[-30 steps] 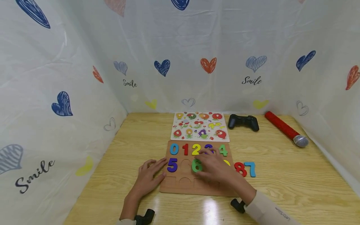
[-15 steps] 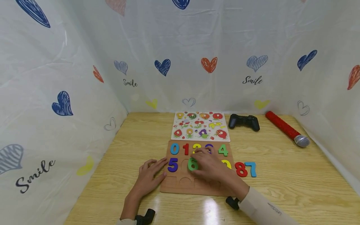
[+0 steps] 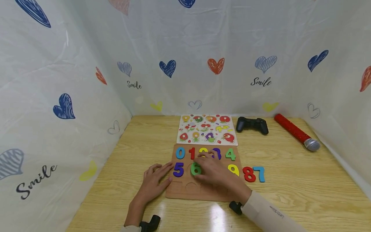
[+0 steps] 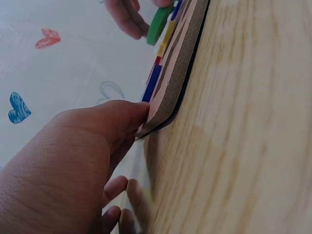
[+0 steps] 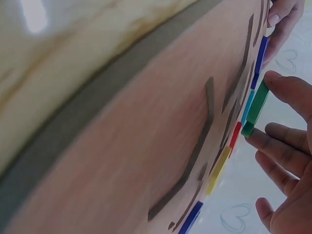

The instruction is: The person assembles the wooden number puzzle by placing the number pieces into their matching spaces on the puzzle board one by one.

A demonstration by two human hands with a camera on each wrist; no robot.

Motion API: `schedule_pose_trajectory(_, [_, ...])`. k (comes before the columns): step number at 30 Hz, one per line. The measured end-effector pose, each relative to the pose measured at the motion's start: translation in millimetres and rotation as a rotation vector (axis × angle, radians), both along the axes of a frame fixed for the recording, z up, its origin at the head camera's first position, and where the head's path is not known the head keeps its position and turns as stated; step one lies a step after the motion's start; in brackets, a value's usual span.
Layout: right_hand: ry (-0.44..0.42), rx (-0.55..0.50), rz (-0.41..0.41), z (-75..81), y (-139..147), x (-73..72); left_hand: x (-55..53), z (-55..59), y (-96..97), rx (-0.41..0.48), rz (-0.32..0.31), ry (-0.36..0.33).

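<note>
A brown number puzzle board (image 3: 185, 193) lies on the table with the digits 0 to 5 and the yellow 9 (image 3: 233, 169) set on it. My right hand (image 3: 213, 169) pinches the green number 6 (image 3: 195, 169) between thumb and fingertips, close over the second row, just right of the purple 5 (image 3: 178, 169). In the right wrist view, the green 6 (image 5: 257, 108) stands slightly tilted off the board. My left hand (image 3: 156, 180) rests at the board's left edge with extended fingers, its thumb touching the corner in the left wrist view.
A red 8 (image 3: 249, 174) and a blue 7 (image 3: 259, 174) lie on the table right of the board. Behind the board are a fruit puzzle (image 3: 207, 129), a black game controller (image 3: 252, 125) and a red microphone (image 3: 297, 132). A printed sheet (image 3: 185, 64) closes off the back and sides.
My right hand has carried the green 6 a short way left over the board, towards the 5, uncovering the yellow 9. My left hand has stayed at the board's edge.
</note>
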State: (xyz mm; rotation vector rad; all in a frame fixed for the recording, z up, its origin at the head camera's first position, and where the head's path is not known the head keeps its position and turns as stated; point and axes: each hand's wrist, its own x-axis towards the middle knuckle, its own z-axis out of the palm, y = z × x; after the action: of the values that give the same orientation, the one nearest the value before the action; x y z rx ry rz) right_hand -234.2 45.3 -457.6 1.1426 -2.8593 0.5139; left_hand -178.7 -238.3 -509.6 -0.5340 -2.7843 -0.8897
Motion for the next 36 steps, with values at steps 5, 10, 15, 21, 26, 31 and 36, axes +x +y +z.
schedule_pose_trajectory(5, [0.005,0.023,0.007,-0.9,-4.7,-1.3,-0.8,0.8,1.1,0.001,-0.009,0.003])
schedule_pose_trajectory(10, [-0.009,0.052,-0.003,-3.5,-9.3,-2.4,-2.0,0.0,1.8,-0.011,-0.009,0.002])
schedule_pose_trajectory(15, [0.001,0.074,-0.024,-5.9,-12.8,-3.4,-3.0,0.7,2.8,-0.009,-0.013,-0.002])
schedule_pose_trajectory(21, [0.005,0.077,-0.052,-3.8,-15.8,-2.9,-3.6,2.0,3.7,-0.015,-0.006,0.001])
schedule_pose_trajectory(26, [0.008,0.073,-0.061,-3.4,-13.7,-1.6,-3.3,1.9,4.0,-0.006,-0.012,0.004])
schedule_pose_trajectory(31, [-0.027,0.019,-0.054,1.8,-4.1,3.3,-2.5,1.1,3.3,-0.009,-0.010,0.007])
schedule_pose_trajectory(36, [-0.014,-0.024,-0.028,6.3,8.6,7.9,-1.0,0.0,0.4,-0.005,-0.001,0.010])
